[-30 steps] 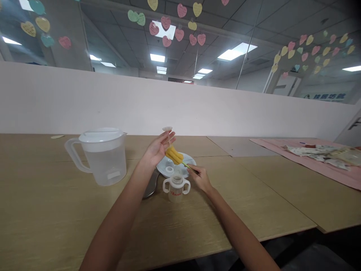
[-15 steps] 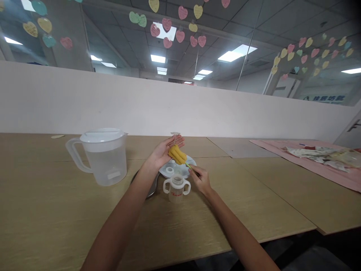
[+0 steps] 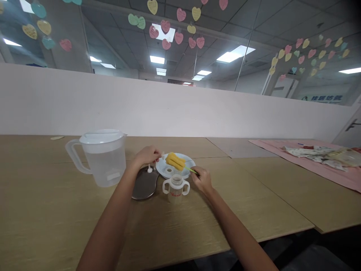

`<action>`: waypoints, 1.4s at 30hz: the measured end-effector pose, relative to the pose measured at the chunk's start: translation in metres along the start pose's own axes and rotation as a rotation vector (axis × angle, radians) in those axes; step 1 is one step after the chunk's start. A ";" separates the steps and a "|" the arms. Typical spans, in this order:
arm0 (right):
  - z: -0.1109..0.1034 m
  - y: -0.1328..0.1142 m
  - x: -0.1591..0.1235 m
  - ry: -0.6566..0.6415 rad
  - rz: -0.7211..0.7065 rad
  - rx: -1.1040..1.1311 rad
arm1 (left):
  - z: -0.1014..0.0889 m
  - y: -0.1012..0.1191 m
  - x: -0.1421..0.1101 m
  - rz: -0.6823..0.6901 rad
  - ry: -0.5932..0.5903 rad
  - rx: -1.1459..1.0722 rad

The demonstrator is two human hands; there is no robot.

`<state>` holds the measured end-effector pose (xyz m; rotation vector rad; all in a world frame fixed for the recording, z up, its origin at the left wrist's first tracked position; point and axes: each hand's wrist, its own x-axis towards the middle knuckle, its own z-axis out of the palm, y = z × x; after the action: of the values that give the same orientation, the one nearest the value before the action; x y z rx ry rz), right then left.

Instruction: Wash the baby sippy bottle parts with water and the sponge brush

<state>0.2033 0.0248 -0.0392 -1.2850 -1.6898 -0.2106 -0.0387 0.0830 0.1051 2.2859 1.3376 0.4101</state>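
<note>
My right hand (image 3: 202,178) grips the green handle (image 3: 191,170) of a yellow sponge brush (image 3: 175,161). The sponge head is over the white plate (image 3: 190,162). My left hand (image 3: 149,154) is closed, fingertips pinched by a small translucent piece (image 3: 163,155) whose kind I cannot make out. Below that hand, a small white knob on a thin stem (image 3: 149,169) shows over the metal kidney-shaped tray (image 3: 145,185); whether it hangs or rests is unclear. A two-handled baby bottle (image 3: 176,187) stands uncapped before the plate, and a white ring (image 3: 169,171) lies on the plate.
A lidded clear pitcher (image 3: 105,162) with liquid in it stands on the left of the wooden table (image 3: 225,210). On the right, a pink cloth (image 3: 270,148) carries packets (image 3: 316,153). A white wall (image 3: 169,109) rises behind the table.
My left hand has moved left and down, away from the sponge, going from spread to closed and uncovering the tray. The sponge head has dropped slightly towards the plate; my right hand keeps its grip.
</note>
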 end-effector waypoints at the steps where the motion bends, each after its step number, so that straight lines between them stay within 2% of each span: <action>1: 0.000 0.000 0.000 0.007 0.007 -0.007 | -0.001 -0.003 -0.001 -0.060 -0.040 0.093; 4: 0.002 -0.001 -0.002 0.003 0.022 -0.029 | 0.004 -0.014 -0.001 -0.202 -0.140 0.166; 7: 0.002 -0.001 -0.002 0.009 0.025 -0.040 | 0.012 -0.025 0.003 -0.284 -0.183 0.210; 13: 0.002 -0.001 -0.001 0.068 0.039 -0.035 | 0.029 -0.042 0.014 -0.364 -0.255 0.278; 16: 0.002 -0.002 -0.001 0.081 0.059 -0.018 | 0.034 -0.046 0.017 -0.368 -0.248 0.311; 20: 0.000 -0.002 0.002 0.107 0.114 0.052 | 0.027 -0.043 0.018 -0.294 -0.124 0.391; 24: -0.003 -0.002 0.007 0.155 0.217 0.132 | 0.021 -0.024 0.024 -0.112 0.065 0.423; 27: -0.005 -0.003 0.009 0.184 0.259 0.155 | 0.039 -0.007 0.034 0.083 0.200 0.387; 30: -0.005 -0.003 0.009 0.193 0.274 0.163 | 0.072 0.000 0.048 0.346 0.392 0.263; 31: -0.005 -0.004 0.010 0.191 0.277 0.165 | 0.082 -0.001 0.052 0.378 0.383 0.225; 33: -0.005 -0.004 0.010 0.183 0.280 0.163 | 0.098 -0.007 0.059 0.351 0.243 0.201; 36: -0.005 -0.004 0.010 0.170 0.288 0.139 | 0.106 -0.016 0.064 0.286 0.064 0.202; 42: -0.005 -0.005 0.011 0.132 0.292 0.094 | 0.101 -0.022 0.063 0.242 0.088 0.178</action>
<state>0.2022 0.0263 -0.0266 -1.3974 -1.3662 -0.0412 0.0231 0.1234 0.0092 2.6183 1.1830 0.4921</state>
